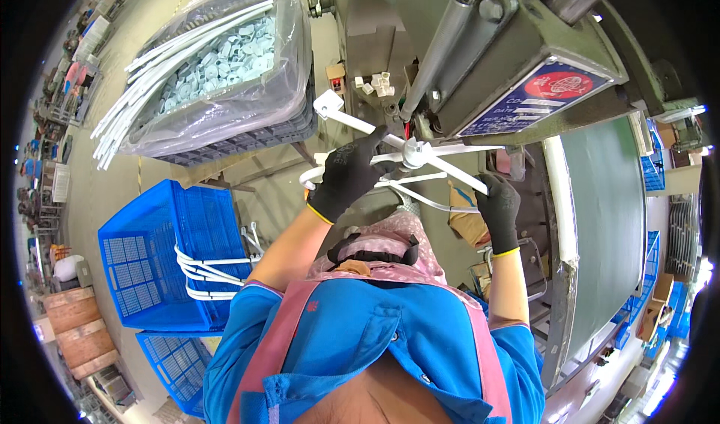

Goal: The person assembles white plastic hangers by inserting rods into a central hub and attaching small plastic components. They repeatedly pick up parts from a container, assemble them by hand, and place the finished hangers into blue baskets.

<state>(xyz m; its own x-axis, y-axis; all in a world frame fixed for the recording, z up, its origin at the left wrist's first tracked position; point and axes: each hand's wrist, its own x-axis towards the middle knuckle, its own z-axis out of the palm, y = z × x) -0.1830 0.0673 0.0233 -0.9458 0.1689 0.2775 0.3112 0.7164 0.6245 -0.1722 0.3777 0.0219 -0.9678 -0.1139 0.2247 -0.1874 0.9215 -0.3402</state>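
Both my hands wear black gloves with yellow cuffs. Between them, in front of my body, is a white tubular frame (459, 175) whose arms meet at a round central hub (417, 154). My left hand (345, 170) is closed around the frame left of the hub, and its fingers cover part of the tubing. A squarish white end piece (328, 104) sticks out beyond that hand. At the far end of a right-hand tube, my right hand (499, 208) grips it with bent fingers. The hub sits just below a heavy grey-green machine (465, 56), which hides some of the frame.
A plastic-lined crate (292, 71) at upper left holds many small pale parts (217, 64), with long white strips (142, 94) across it. Blue crates (139, 255) stand at left, bent white tubes (206, 270) poking out. Along the right runs a green conveyor belt (604, 214).
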